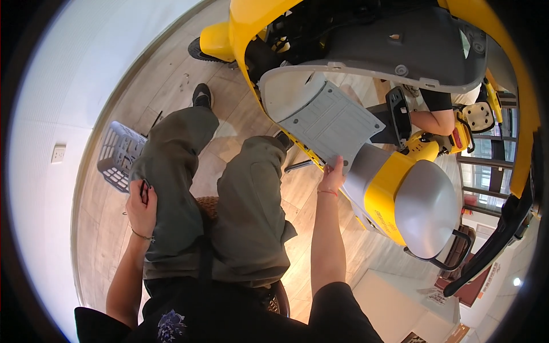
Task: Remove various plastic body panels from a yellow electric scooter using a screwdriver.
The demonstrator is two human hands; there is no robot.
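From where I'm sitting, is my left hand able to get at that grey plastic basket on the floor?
Probably yes. The left hand rests on the left thigh, holding a small dark tool, and the grey basket sits on the floor just beyond that knee with nothing between them. You'd likely need to lean forward and down.
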